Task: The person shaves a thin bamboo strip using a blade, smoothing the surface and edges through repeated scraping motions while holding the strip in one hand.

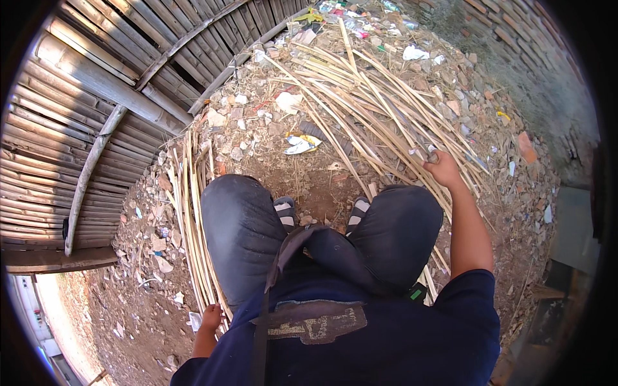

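Beside my left thigh, my left hand [211,318] has its fingers curled at the near ends of a bundle of long split bamboo strips [192,225] on the ground. My right hand [443,169] is raised past my right knee, closed in a fist. A small greyish end shows at its thumb, but I cannot make out what it is. Below and behind that hand lies a wide, loose pile of pale bamboo strips [367,109]. Some strips pass beneath my right knee.
I squat between the strips, my sandalled feet [285,212] on dirt. A bamboo slat wall [77,122] stands at left, a brick wall [515,45] at far right. Rubble, litter, a white and yellow wrapper [302,143] and a reddish brick piece [526,148] lie around.
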{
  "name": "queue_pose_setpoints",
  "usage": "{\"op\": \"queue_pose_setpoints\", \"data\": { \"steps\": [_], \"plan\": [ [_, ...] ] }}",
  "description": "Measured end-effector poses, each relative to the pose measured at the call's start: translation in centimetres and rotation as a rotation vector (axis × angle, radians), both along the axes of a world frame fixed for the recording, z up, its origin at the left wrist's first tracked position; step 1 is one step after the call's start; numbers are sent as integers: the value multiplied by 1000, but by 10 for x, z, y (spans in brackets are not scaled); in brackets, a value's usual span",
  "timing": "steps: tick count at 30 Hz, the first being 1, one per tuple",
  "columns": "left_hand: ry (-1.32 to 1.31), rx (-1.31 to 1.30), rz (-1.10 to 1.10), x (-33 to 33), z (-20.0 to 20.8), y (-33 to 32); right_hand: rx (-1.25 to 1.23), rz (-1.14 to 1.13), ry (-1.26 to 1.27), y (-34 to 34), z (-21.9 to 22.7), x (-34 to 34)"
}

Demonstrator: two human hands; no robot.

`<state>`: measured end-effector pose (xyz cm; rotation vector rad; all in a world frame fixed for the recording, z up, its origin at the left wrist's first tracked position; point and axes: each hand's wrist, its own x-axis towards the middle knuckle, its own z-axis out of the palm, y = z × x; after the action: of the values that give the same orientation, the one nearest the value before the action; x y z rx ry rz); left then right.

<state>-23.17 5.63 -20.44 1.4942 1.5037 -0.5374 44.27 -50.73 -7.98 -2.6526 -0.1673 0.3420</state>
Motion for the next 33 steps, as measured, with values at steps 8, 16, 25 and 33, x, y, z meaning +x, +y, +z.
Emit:
{"op": "queue_pose_setpoints", "data": {
  "steps": [8,16,25,33],
  "plan": [
    [-5,54,-94,29,23,30,-168,-139,281,-91,-133,-53],
    [22,148,-154,59,71,5,-199,-187,352,-88,-172,-45],
    [115,176,-237,53,98,-4,-280,-160,127,-87,-184,-10],
    [76,235,-244,75,116,-14,-365,-154,175,-74,-167,-4]
  ]
}}
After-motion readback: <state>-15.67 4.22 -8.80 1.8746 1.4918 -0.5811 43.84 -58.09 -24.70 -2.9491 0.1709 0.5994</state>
